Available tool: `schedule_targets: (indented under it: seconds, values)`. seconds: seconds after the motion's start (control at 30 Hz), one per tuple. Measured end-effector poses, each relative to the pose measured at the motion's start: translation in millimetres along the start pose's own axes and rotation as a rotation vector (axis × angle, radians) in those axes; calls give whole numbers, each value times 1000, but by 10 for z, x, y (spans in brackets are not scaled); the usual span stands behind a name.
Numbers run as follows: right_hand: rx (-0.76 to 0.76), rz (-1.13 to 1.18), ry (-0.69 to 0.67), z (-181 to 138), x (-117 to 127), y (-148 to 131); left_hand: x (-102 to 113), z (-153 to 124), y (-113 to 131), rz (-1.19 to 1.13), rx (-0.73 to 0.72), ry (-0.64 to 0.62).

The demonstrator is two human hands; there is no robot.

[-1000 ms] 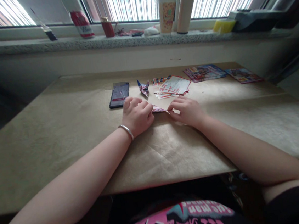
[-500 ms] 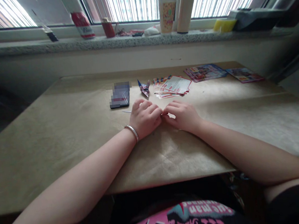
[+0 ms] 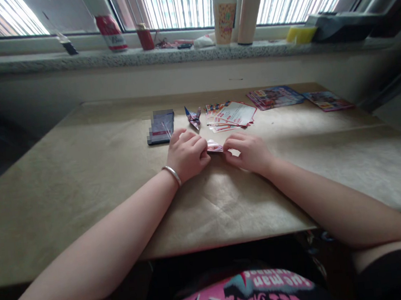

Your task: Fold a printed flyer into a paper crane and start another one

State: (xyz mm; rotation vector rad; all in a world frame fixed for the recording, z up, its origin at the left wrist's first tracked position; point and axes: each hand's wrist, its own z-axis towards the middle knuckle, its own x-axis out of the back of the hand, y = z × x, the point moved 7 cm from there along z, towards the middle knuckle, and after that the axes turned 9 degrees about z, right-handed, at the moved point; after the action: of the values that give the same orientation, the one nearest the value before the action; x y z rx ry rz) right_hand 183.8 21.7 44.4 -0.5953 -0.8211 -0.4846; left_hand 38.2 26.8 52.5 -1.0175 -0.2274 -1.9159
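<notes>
Hands parted slightly: left hand (image 3: 186,154) and right hand (image 3: 249,152) each pinch the folded paper (image 3: 215,146); cup (image 3: 224,18) contents hidden.

Backlit by bright window (image 3: 188,3); foreground dim, edges warped.

Small pink folded paper (image 3: 214,146) — flat on table, mostly hidden

On my feed, the paper-covered table (image 3: 83,191) carries a phone (image 3: 161,126), a paper crane (image 3: 193,118), fanned cards (image 3: 234,114), a blue leaflet (image 3: 274,97) and a smaller leaflet (image 3: 327,100) along its far side, with a small folded paper (image 3: 215,146) nearer the middle.
</notes>
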Motion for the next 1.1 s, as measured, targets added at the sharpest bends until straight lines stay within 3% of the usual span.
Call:
schedule_targets:
  seconds: [0.37, 1.1]
  values:
    - [-59, 51, 49, -50, 145, 202, -2, -42, -137, -11, 40, 7]
    - [-12, 143, 76, -86, 351, 457, -79, -120, -360, -49, 191, -30]
